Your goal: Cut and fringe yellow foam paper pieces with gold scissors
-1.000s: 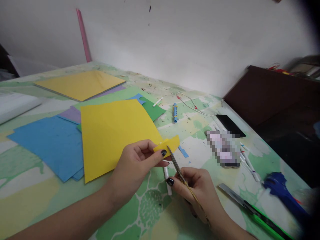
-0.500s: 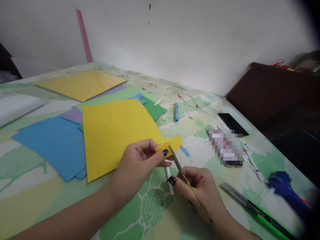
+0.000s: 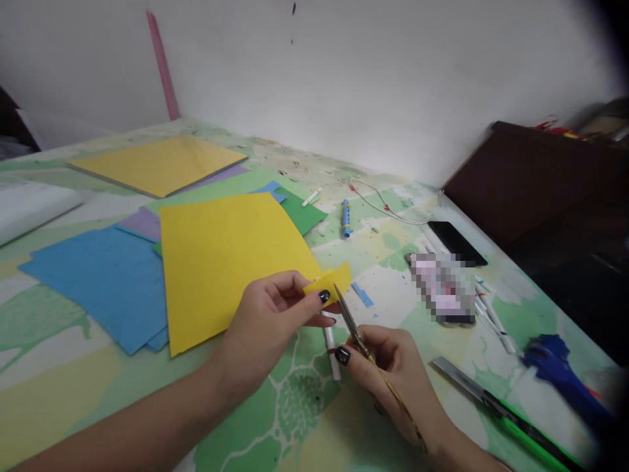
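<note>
Between thumb and fingers, my left hand [image 3: 275,308] pinches a small folded yellow paper piece [image 3: 339,278]. My right hand [image 3: 393,373] is closed around the handles of a pair of scissors [image 3: 352,322], whose blade tips touch the yellow piece near my left thumb. A large yellow sheet [image 3: 226,255] lies behind and left of my left hand, over blue sheets [image 3: 103,288] and a green sheet [image 3: 299,213]. Beneath the hands, a white marker [image 3: 333,357] rests on the tablecloth. Just beyond the small piece is a blue paper scrap [image 3: 362,294].
At the right are a phone [image 3: 445,288], a black device [image 3: 457,242], several markers [image 3: 494,321], a green cutter [image 3: 515,419] with its blade out, and a blue glue gun [image 3: 565,377]. A rolled blue paper [image 3: 346,218] and white cord [image 3: 393,215] lie farther back.
The scissors have shifted slightly against the small yellow piece, and that piece's free end sits a little further left. Both hands keep their holds.
</note>
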A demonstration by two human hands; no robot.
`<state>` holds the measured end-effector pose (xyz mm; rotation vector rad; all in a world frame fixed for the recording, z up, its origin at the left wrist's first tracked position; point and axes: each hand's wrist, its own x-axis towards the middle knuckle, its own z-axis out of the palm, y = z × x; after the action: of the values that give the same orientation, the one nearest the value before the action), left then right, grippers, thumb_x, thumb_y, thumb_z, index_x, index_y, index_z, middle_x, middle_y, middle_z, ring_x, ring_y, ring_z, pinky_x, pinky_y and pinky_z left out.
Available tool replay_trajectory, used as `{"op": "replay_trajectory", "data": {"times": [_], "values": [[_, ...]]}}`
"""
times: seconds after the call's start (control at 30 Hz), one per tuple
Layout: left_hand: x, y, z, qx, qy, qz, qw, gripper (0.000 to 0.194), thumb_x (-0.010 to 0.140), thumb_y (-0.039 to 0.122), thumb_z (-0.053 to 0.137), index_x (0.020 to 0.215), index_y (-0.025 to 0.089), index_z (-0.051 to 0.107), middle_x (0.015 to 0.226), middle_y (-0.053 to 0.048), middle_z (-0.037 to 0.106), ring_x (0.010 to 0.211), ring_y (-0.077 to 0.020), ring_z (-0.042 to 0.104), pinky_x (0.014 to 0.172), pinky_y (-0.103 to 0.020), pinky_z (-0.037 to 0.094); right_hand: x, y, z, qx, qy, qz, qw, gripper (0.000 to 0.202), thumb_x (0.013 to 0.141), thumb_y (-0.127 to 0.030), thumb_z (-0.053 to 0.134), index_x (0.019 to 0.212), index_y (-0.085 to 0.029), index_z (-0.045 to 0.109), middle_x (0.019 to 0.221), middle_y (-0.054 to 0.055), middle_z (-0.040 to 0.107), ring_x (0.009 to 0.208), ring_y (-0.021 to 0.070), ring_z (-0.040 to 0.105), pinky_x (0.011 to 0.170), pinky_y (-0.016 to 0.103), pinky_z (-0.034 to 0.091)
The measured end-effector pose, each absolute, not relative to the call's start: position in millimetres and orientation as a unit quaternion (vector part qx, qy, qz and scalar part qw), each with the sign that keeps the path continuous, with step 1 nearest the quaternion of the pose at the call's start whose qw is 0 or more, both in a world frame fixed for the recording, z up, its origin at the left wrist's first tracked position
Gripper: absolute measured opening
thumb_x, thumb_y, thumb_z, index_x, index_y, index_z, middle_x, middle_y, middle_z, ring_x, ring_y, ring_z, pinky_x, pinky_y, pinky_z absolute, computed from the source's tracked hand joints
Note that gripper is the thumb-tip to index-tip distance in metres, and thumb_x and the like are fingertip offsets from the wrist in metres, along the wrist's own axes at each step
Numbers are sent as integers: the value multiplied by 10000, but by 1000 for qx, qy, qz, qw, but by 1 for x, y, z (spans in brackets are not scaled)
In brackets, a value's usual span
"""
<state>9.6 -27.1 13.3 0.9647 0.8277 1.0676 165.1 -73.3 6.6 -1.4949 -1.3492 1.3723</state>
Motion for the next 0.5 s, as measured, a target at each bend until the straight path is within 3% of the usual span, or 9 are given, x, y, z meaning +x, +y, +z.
{"op": "replay_trajectory", "data": {"times": [0.27, 0.37, 0.5], "values": [[10, -26, 15, 427, 377, 475, 671, 134, 735, 230, 650, 658, 142, 584, 763, -33, 709, 727, -142, 667, 622, -203, 538, 166, -72, 6, -566, -516, 545, 343, 309, 657, -368, 677, 573, -156, 469, 471, -79, 284, 397, 40, 234, 363, 183, 156], [9, -22, 15, 455, 422, 437, 651, 154, 733, 220, 623, 624, 142, 546, 626, -27, 687, 523, -102, 618, 483, -173, 484, 169, -69, 7, -586, -537, 519, 316, 327, 676, -384, 641, 548, -169, 429, 478, -75, 269, 433, 54, 237, 389, 193, 164], [8, -14, 8, 503, 522, 305, 618, 164, 734, 205, 559, 595, 156, 487, 458, 5, 607, 313, -65, 464, 339, -163, 332, 184, -70, 9, -641, -615, 407, 213, 319, 664, -336, 637, 510, -171, 411, 480, -69, 278, 473, 71, 252, 422, 210, 168]]}}
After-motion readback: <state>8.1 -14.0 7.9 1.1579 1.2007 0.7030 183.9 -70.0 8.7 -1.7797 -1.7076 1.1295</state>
